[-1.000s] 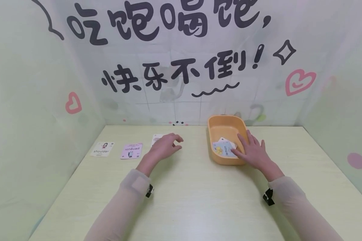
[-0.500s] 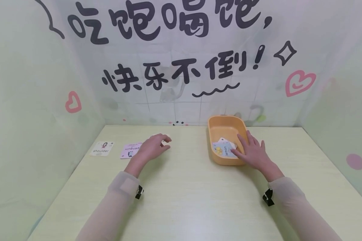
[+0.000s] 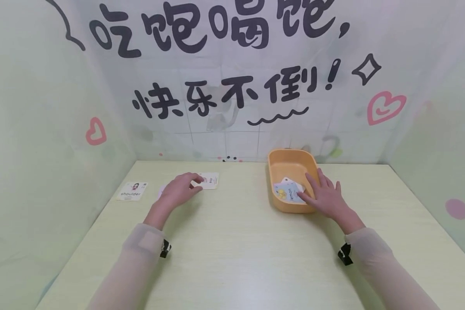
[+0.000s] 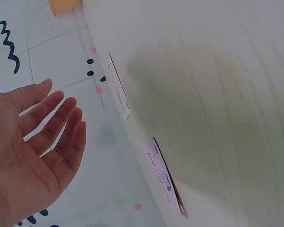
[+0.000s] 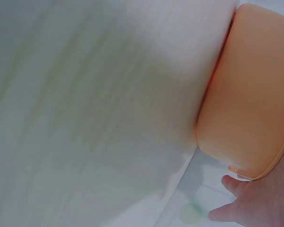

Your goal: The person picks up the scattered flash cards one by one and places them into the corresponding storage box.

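Pale green wood-grain tabletop (image 3: 240, 254) up front, two sheer sleeves coming in from the bottom edge, black wrist straps on both.

Right hand (image 3: 325, 196) resting flat over the near right corner of the orange tub (image 3: 290, 161), fingers straight and spread, tips touching the cards inside. Not gripping anything, just laid on. Top card in the tub: the blue lemon card (image 3: 287, 193), with a white card peeking out behind it. Same tub looming large in the right wrist view (image 5: 248, 94), fingertips poking in at the bottom corner.

Left hand (image 3: 178, 191) over on the left side, well apart from the tub, hovering low above the pink card (image 3: 161, 189), which is almost fully hidden under it in the head view. Fingers loose and slightly bent, holding nothing; left wrist view (image 4: 35, 142) shows the palm open with the fingers relaxed, off the surface. Can't tell if a fingertip brushes the ear card (image 3: 208, 181) lying just beside the hand on the far side. Pink card easier to spot from the wrist (image 4: 163, 177), flat on the tabletop.

Further left, shoulder card (image 3: 132, 191) lying on its own near the table's left edge.

At the back, a wall sheet (image 3: 232, 77) with big black lettering, pink hearts and a squiggle.
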The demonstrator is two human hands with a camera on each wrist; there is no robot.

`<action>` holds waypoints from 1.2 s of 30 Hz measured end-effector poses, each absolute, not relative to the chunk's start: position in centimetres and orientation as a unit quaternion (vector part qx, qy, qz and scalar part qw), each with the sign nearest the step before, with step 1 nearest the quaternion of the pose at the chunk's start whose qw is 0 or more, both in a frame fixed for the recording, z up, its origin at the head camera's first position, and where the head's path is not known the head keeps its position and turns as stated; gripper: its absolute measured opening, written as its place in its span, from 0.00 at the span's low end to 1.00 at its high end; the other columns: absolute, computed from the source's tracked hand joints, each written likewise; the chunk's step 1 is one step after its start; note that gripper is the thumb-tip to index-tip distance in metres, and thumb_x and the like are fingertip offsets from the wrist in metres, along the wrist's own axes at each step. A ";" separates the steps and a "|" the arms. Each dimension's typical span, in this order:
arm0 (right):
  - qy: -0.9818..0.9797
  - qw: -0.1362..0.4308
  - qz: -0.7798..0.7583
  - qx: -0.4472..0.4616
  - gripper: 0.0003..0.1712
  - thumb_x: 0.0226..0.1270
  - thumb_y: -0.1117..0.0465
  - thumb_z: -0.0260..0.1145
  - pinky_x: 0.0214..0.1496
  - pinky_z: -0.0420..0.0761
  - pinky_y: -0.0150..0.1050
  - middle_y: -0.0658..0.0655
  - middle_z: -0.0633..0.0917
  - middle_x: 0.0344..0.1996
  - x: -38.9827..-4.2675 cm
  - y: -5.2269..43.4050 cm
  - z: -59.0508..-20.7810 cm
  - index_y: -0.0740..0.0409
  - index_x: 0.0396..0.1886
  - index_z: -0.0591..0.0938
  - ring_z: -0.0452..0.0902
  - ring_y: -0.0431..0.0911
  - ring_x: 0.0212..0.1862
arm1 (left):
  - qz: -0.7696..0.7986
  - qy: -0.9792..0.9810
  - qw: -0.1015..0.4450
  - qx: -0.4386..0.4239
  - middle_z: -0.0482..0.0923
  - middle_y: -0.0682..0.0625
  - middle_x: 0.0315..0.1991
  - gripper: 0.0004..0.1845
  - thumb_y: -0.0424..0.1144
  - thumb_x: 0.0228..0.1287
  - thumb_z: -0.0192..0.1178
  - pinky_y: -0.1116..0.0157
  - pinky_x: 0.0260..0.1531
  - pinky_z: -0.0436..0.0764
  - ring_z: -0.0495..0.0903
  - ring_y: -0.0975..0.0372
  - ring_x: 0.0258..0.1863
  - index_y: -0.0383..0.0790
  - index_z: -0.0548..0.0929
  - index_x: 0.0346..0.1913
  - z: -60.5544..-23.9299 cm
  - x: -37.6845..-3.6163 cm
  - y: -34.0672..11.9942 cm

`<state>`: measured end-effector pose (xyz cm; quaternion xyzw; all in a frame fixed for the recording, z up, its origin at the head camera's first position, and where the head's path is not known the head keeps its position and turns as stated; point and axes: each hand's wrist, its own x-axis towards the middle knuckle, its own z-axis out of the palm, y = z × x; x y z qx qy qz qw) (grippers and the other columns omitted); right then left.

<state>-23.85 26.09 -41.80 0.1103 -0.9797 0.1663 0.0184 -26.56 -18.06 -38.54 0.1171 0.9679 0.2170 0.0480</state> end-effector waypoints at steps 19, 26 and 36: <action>-0.981 0.020 0.156 0.111 0.48 0.72 0.35 0.52 0.69 0.41 0.81 0.75 0.44 0.78 -24.0 26.2 -41.9 0.60 0.79 0.53 0.47 0.75 0.74 | 0.212 0.974 0.046 0.063 0.76 0.35 0.63 0.21 0.41 0.74 0.55 0.43 0.58 0.77 0.76 0.42 0.60 0.36 0.75 0.65 -38.7 -26.1 -25.4; -0.982 0.020 0.154 0.111 0.48 0.72 0.35 0.52 0.69 0.40 0.81 0.75 0.44 0.78 -24.1 26.2 -41.9 0.60 0.79 0.53 0.47 0.74 0.75 | 0.193 0.979 0.037 0.050 0.72 0.31 0.66 0.23 0.40 0.74 0.53 0.39 0.61 0.73 0.71 0.37 0.63 0.32 0.73 0.66 -37.5 -27.3 -29.0; -0.982 0.015 0.154 0.108 0.48 0.72 0.35 0.52 0.70 0.39 0.81 0.74 0.44 0.78 -24.2 26.3 -42.0 0.60 0.79 0.53 0.46 0.72 0.76 | 0.204 0.977 0.064 0.016 0.62 0.26 0.70 0.28 0.42 0.75 0.50 0.36 0.65 0.67 0.64 0.33 0.66 0.28 0.65 0.70 -37.8 -27.2 -33.0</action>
